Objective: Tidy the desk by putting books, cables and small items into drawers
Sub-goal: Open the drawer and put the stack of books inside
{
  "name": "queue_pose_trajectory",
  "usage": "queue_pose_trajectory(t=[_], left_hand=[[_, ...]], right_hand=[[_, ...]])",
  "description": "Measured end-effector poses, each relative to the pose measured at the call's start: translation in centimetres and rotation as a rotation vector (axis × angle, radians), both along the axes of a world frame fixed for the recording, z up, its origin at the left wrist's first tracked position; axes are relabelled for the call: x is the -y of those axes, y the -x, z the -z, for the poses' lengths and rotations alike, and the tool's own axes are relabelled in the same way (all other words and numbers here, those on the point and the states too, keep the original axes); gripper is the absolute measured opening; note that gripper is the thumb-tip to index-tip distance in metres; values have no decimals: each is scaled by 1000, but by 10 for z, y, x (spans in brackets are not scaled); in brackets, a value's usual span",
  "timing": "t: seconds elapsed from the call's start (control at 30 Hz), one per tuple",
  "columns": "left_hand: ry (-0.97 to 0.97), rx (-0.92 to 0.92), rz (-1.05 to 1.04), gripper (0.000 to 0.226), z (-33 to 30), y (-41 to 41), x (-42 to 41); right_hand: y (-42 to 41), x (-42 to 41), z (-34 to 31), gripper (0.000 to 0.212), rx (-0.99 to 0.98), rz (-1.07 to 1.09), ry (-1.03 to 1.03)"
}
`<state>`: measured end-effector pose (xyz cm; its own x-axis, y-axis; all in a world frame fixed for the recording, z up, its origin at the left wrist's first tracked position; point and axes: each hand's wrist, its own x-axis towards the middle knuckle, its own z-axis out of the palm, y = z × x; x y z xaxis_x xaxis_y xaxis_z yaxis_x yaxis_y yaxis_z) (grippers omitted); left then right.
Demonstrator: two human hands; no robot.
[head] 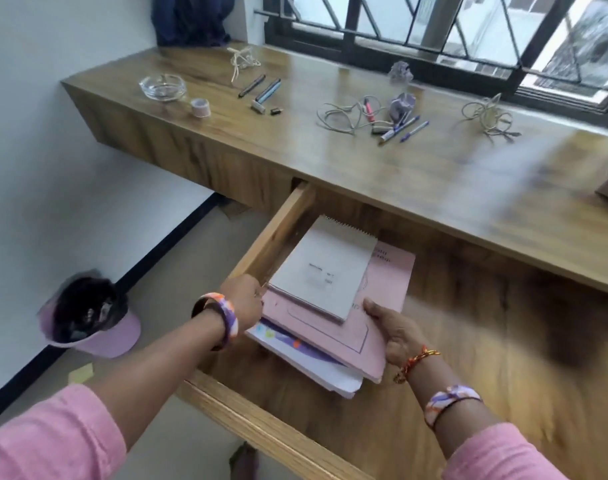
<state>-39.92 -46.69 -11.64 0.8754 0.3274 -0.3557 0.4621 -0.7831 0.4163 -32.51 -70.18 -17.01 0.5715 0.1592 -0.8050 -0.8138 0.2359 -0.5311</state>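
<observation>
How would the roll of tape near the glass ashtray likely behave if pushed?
The roll of tape seems to rest on its curved side, so a nudge would probably send it rolling along the glossy desk. It looks small and probably light. The glass ashtray beside it could stop it.

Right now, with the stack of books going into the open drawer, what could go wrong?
1. The spiral notepad lies loose and skewed on the pink book; a tilt could slide it off.
2. The left hand sits between the stack and the drawer's side wall, so fingers might get pinched.
3. The white book at the bottom juts out beyond the pink one, and neither grip clearly supports it; it may slip out.
</observation>
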Motion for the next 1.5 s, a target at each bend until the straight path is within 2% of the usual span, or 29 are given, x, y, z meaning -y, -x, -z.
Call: queue_pose_trajectory(t=[0.07, 0.13, 0.2, 0.23, 0.37, 0.47, 0.53, 0.6, 0.67, 0.7, 0.83, 0.93, 1.0, 1.07, 1.17, 1.23, 1.3, 1.37, 1.43, 1.5], left_hand=[[-106, 164, 57, 19, -14, -5, -5], [-173, 331, 110, 20, -23, -14, -14], [-185, 397, 152, 25, -22, -24, -24], [-182, 363, 159, 28, -18, -29, -30], [-196, 144, 187, 35, 4, -40, -43], [-167, 145, 229, 28, 14, -42, -44], [-156, 140, 241, 24, 15, -41, -44], [-155, 137, 253, 25, 15, -40, -44], [-169, 126, 273, 27, 13, -37, -45], [-182, 115, 279, 29, 11, -35, -45], [-332, 131, 302, 38, -2, -17, -42], [-409, 194, 401, 37, -15, 3, -32], [-355, 164, 525, 37, -24, 16, -20], [-241, 67, 701, 46, -31, 32, -3], [-106, -107, 921, 56, -35, 64, 25], [-101, -200, 1019, 57, -31, 85, 39], [-132, -215, 1087, 46, -27, 101, 50], [-171, -164, 1126, 30, -24, 111, 57], [-224, -104, 1132, 23, -23, 116, 60], [-261, -75, 1143, 22, -25, 118, 61]], right_hand=[[-16, -15, 8, 16, 10, 16, 42], [-29, -26, 18, 28, 51, 26, 108], [-39, -32, 23, 26, 64, 24, 129], [-43, -34, 25, 25, 60, 41, 140], [-47, -37, 32, 44, 141, 98, 235], [-45, -38, 33, 57, 329, 131, 483], [-44, -39, 25, 59, 436, -81, 738], [-43, -37, 17, 75, 392, -361, 955], [-41, -35, 7, 88, 325, -588, 1072], [-38, -35, 1, 90, 318, -634, 1080], [-19, -40, -12, 86, 410, -663, 1031], [11, -38, -23, 81, 473, -753, 1055], [36, -34, -38, 77, 525, -837, 1049], [65, -29, -55, 76, 541, -854, 940], [114, -18, -76, 86, 468, -904, 722], [145, -9, -80, 89, 407, -1026, 693], [174, -5, -76, 93, 400, -1159, 782], [195, -6, -68, 94, 476, -1300, 986], [210, -8, -58, 81, 619, -1343, 1228], [215, -9, -49, 58, 753, -1269, 1399]])
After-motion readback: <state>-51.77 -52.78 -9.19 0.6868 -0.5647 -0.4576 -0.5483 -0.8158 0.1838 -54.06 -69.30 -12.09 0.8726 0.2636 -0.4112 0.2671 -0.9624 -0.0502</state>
